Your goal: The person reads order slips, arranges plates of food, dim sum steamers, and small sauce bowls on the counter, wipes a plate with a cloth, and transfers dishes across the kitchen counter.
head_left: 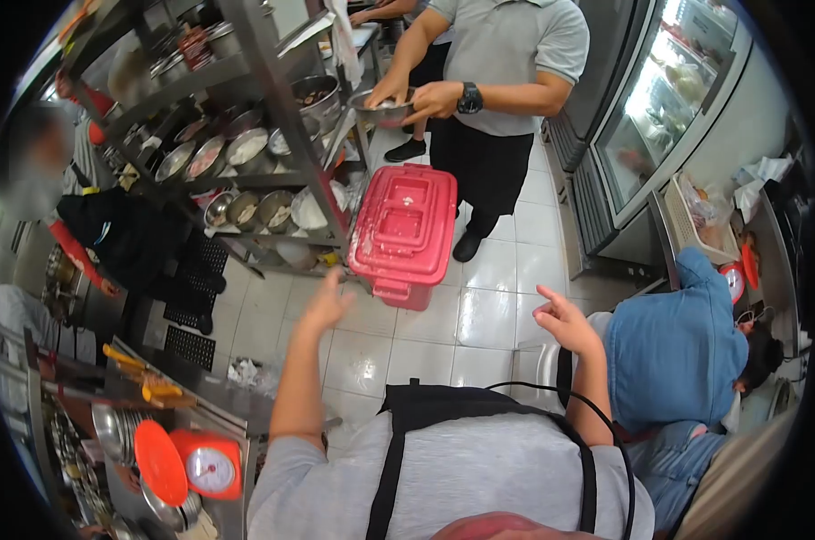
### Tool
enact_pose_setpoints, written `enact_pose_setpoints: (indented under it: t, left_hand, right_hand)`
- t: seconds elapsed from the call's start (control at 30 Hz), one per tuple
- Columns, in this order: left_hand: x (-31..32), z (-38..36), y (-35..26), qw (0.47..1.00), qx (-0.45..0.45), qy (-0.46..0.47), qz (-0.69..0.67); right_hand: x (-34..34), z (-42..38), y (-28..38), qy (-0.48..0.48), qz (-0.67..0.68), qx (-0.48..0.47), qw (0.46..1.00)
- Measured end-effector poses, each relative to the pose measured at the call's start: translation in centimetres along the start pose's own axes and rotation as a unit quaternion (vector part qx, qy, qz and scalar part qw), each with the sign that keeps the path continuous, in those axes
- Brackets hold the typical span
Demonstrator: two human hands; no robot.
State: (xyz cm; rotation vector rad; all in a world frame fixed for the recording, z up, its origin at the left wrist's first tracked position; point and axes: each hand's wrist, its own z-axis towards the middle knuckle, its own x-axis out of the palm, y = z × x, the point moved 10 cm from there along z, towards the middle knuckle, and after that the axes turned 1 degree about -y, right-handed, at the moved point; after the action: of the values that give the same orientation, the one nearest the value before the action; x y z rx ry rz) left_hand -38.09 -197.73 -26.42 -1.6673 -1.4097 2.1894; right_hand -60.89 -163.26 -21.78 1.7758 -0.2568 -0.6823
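My left hand (329, 303) is raised in front of me with its fingers stretched out and nothing in it. Nearest to it is a red plastic bin (403, 225) with a lid smudged with white powder; a small gap seems to lie between them. On the other side, my right hand (568, 321) is lifted over the floor, fingers apart and holding nothing. Beyond the bin a co-worker in a grey shirt and black apron holds a metal bowl (382, 110), one hand inside it.
A metal shelf rack (291, 81) with several bowls stands at left. An orange scale (211, 463) sits on the lower-left counter. A person in a blue top (668, 351) is close at my right, below a glass-door fridge (668, 99). White tiles (425, 342) cover the floor.
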Motion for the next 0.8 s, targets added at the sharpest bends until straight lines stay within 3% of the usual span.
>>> enact_pose_setpoints:
  t: [0.07, 0.1, 0.13, 0.17, 0.2, 0.23, 0.27, 0.3, 0.33, 0.4, 0.47, 0.5, 0.63, 0.8]
  left_hand:
    - [-5.5, 5.3, -5.2, 0.994, -0.012, -0.051, -0.092]
    - [-7.2, 8.9, -4.5, 0.983, 0.055, -0.120, -0.126]
    - [-10.8, 10.5, -8.0, 0.965, 0.118, -0.215, -0.089]
    - [-13.0, 12.8, -7.5, 0.957, 0.057, -0.276, -0.060]
    - [-15.8, 13.8, -9.5, 0.931, 0.086, -0.354, -0.002]
    - [-18.0, 15.1, -9.3, 0.905, 0.048, -0.422, -0.023]
    - [-20.1, 16.3, -9.5, 0.860, 0.085, -0.502, 0.032]
    - [-21.6, 17.3, -8.6, 0.838, 0.028, -0.545, -0.011]
    - [-22.8, 18.0, -8.8, 0.831, -0.048, -0.554, -0.017]
    - [-25.3, 20.6, -8.0, 0.794, -0.083, -0.601, 0.034]
    - [-26.8, 22.6, -7.0, 0.783, -0.081, -0.615, -0.034]
    - [-26.8, 22.4, -6.7, 0.750, -0.123, -0.650, -0.016]
    - [-26.4, 21.6, -7.6, 0.694, -0.108, -0.711, 0.044]
    - [-26.4, 22.1, -7.1, 0.698, -0.062, -0.712, 0.040]
  right_hand:
    - [-0.7, 0.8, -1.7, 0.028, -0.016, 0.028, 0.999]
    - [-1.2, 1.3, -2.6, 0.041, -0.023, 0.041, 0.998]
    - [-2.1, 1.9, -3.7, 0.041, -0.027, 0.051, 0.998]
    - [-3.0, 2.6, -4.9, 0.040, -0.033, 0.060, 0.997]
    - [-4.3, 3.2, -5.8, 0.041, -0.042, 0.072, 0.996]
    - [-5.6, 4.0, -6.0, 0.035, -0.041, 0.089, 0.995]
    - [-6.8, 4.9, -6.3, 0.029, -0.031, 0.089, 0.995]
    - [-8.2, 6.1, -6.9, 0.025, -0.023, 0.087, 0.996]
    - [-9.8, 7.5, -7.1, 0.022, -0.016, 0.083, 0.996]
    - [-12.9, 10.4, -6.9, 0.020, -0.016, 0.076, 0.997]
    - [-15.6, 13.2, -6.1, 0.027, -0.017, 0.057, 0.998]
    - [-16.9, 14.7, -5.5, 0.037, -0.024, 0.049, 0.998]
    - [-21.7, 21.8, -0.9, 0.038, -0.056, -0.038, 0.997]
    - [-20.8, 30.8, 8.6, 0.005, -0.009, -0.199, 0.980]
